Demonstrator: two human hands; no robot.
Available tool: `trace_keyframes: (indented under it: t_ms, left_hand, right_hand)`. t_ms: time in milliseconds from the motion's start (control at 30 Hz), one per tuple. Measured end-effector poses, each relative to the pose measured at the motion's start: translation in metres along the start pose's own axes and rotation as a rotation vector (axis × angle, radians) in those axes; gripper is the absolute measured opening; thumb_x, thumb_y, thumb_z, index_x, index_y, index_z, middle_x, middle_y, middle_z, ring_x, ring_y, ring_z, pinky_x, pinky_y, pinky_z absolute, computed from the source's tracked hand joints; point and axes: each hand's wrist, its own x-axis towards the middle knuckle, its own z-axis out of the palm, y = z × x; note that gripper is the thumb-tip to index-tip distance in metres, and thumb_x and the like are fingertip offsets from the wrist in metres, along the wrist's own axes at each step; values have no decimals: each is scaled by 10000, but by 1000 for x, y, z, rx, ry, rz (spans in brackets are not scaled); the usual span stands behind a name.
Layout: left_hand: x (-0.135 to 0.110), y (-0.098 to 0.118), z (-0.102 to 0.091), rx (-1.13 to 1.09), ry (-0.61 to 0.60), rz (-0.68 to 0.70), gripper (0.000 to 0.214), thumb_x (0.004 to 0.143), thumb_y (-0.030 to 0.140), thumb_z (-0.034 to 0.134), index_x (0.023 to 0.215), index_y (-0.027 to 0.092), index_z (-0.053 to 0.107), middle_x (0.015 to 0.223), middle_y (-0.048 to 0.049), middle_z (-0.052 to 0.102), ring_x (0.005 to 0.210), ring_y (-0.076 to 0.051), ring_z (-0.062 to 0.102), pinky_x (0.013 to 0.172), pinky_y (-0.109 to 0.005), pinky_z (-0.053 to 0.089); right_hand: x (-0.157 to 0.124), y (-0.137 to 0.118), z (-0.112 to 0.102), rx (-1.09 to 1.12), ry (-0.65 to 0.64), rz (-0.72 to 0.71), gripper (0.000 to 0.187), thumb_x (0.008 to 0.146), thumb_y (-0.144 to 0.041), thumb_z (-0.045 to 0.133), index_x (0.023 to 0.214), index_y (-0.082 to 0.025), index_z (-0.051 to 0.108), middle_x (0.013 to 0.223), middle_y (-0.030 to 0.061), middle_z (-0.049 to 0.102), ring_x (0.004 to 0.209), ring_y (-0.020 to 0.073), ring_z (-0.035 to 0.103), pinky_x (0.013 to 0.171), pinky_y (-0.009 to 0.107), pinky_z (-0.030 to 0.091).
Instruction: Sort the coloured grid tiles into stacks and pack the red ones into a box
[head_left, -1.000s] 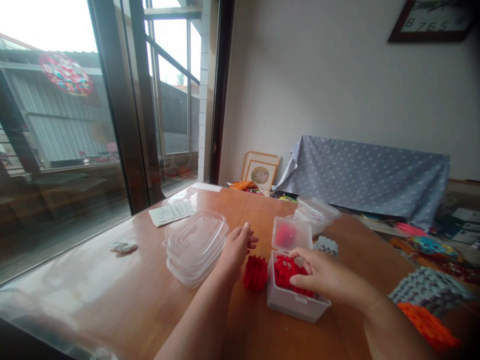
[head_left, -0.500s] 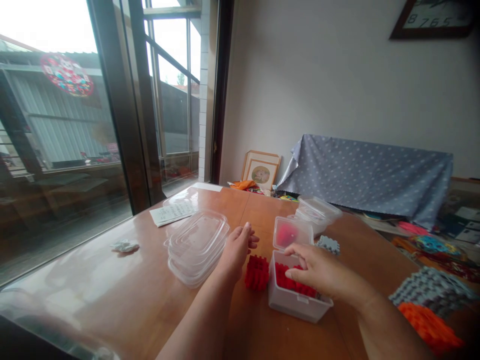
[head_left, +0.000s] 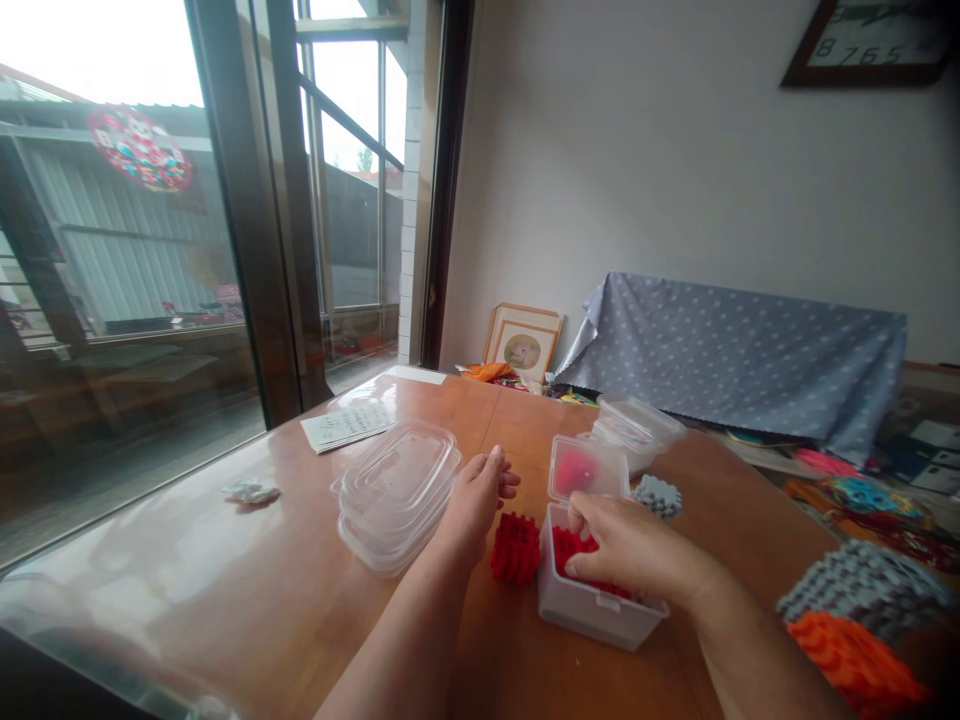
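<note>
My right hand (head_left: 630,545) reaches into a clear plastic box (head_left: 600,620) of red interlocking plastic pieces (head_left: 571,545). Its thumb and forefinger are apart, touching or just above the pieces; the other fingers are partly hidden. The box's hinged lid (head_left: 589,468) stands open behind it, with red showing through. Just left of the box, a red block assembled from such pieces (head_left: 515,549) rests on the table. Near that block hovers my left hand (head_left: 481,495), thumb up and fingers loosely bent, with nothing in it.
Stacked clear lids (head_left: 397,490) lie left of my left arm, papers (head_left: 349,428) beyond. Another clear container (head_left: 637,430) and a small grey piece (head_left: 658,496) stand behind the box. Grey (head_left: 862,590) and orange assembled pieces (head_left: 855,660) sit at right. A small crumpled item (head_left: 251,492) lies far left.
My right hand has moved slightly left and lower into the box, its forefinger bending down towards the red pieces. My left hand has stayed nearly still.
</note>
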Motion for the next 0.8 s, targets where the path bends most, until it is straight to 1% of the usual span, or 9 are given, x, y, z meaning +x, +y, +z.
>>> trace_keyframes:
  t_ms: [100,200,267,333,400,467,533,633,800]
  left_hand:
    - [0,-1,0,-6,-7,7,602,828,756,528,945,171,611,884,-98,715,708,-167,613,674,-303,391]
    - [0,-1,0,3,-6,3,582,832,733,547,961,169,615,901,-102,718,718,-168,617,679,-304,395]
    - [0,-2,0,4,-4,4,582,821,733,562,959,171,619,912,-105,720,717,-167,618,680,-305,396]
    - [0,-2,-1,-2,-5,8,590,803,742,576,951,173,621,911,-104,720,708,-167,618,678,-306,396]
    - [1,-2,-1,-8,-5,11,597,790,750,585,945,175,622,909,-103,719,705,-169,621,679,-307,399]
    - [1,-2,-1,-11,-8,11,608,794,760,571,945,174,625,913,-105,720,712,-174,627,682,-310,405]
    - [1,-2,-1,-14,-10,11,618,811,769,539,945,172,626,917,-108,722,716,-175,629,680,-311,409]
    - [1,0,-1,-13,-6,8,622,823,772,517,943,171,625,912,-108,723,711,-173,626,673,-309,408]
    - [0,3,-1,-12,1,-5,593,825,746,542,952,171,614,919,-110,722,706,-165,616,669,-302,404]
  right_hand:
    - [-1,2,-2,42,8,9,293,713,-396,757,903,-236,601,817,-8,668,768,187,589,636,267,288]
    - [-3,-3,-8,121,50,26,216,817,-413,668,922,-237,598,750,-24,642,681,161,554,588,260,279]
    - [-3,-10,-13,157,90,12,210,861,-420,621,969,-240,616,739,-24,638,664,160,553,582,259,289]
    - [-1,-19,-17,169,88,-35,271,855,-431,635,1053,-247,646,784,-10,670,705,176,588,609,263,324]
    - [2,-30,-19,162,65,-88,368,820,-441,680,1136,-253,665,901,21,719,813,210,639,674,275,373]
    - [7,-39,-19,131,38,-119,435,783,-454,720,1167,-254,679,1015,51,741,923,248,663,740,291,400]
    - [12,-46,-17,80,-1,-119,430,755,-479,743,1119,-253,700,1027,64,750,950,272,672,744,301,401]
    - [18,-52,-13,-15,-53,-108,346,732,-501,749,963,-246,715,934,59,759,872,277,682,675,301,363]
    - [21,-54,-11,-67,-48,-105,289,722,-478,746,880,-242,695,863,43,755,810,261,679,622,294,298]
